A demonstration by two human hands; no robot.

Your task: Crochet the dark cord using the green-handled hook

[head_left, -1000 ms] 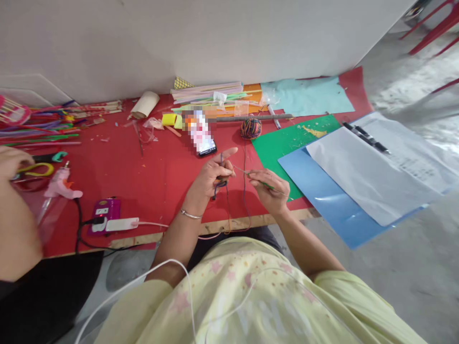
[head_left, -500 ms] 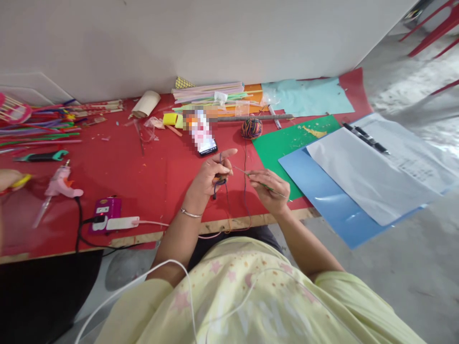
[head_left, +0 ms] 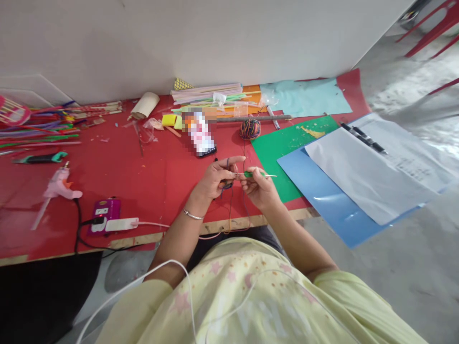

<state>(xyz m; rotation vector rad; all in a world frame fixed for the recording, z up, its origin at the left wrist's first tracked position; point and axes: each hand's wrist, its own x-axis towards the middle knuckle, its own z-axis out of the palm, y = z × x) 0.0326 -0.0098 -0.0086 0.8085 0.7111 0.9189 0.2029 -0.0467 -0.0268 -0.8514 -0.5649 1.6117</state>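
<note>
My right hand (head_left: 261, 188) is closed around a crochet hook (head_left: 258, 175) with a green grip, its thin tip pointing left at my left fingers. Yarn loops over the raised index finger of my left hand (head_left: 216, 180), whose thumb and other fingers pinch a small piece of dark crocheted yarn (head_left: 225, 184), mostly hidden by the fingers. Strands of yarn (head_left: 230, 210) hang down to the table's front edge. Beyond my hands sits a multicoloured ball of yarn (head_left: 250, 129), with a strand running toward me.
A phone (head_left: 202, 138) lies behind my left hand. A green sheet (head_left: 287, 148) and a blue folder (head_left: 322, 196) with papers and pens are at right. On the left are a pink glue gun (head_left: 60, 184), a purple power socket (head_left: 111, 208) and pipe cleaners (head_left: 39, 136).
My right hand has come left and turned, bringing the hook's tip to my left fingers. My left hand has shifted slightly right. Another person's hand at the far left has gone out of view.
</note>
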